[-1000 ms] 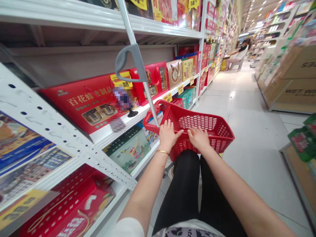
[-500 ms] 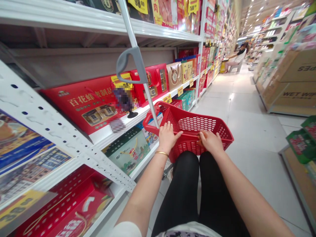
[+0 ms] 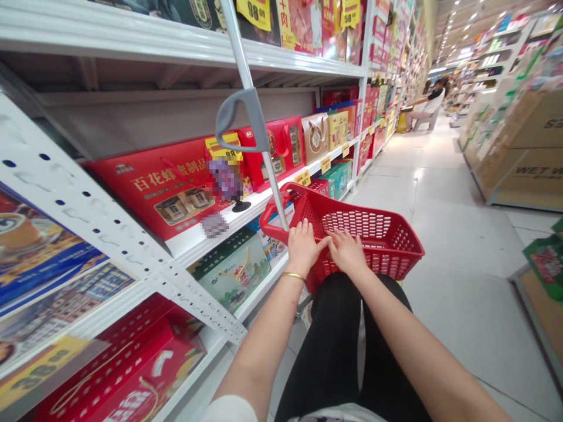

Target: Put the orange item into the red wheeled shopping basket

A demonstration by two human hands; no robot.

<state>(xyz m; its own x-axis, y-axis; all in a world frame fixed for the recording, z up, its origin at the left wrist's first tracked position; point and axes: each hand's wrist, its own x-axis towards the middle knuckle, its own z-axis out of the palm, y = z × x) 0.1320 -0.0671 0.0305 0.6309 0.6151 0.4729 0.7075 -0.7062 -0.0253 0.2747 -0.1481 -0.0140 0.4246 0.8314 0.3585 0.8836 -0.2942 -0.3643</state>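
Left hand [image 3: 303,245] and right hand [image 3: 347,249]: side by side on near rim of red basket [image 3: 373,228], fingers over edge, thumbs meeting; basket interior just beyond grip. Gray pole handle [image 3: 246,120]: above left hand. Red honey gift box [image 3: 162,181]: on shelf [image 3: 197,231], left of grip.

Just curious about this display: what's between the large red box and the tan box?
In the head view, a smaller red box stands between them, with a yellow price sign before the large red box.
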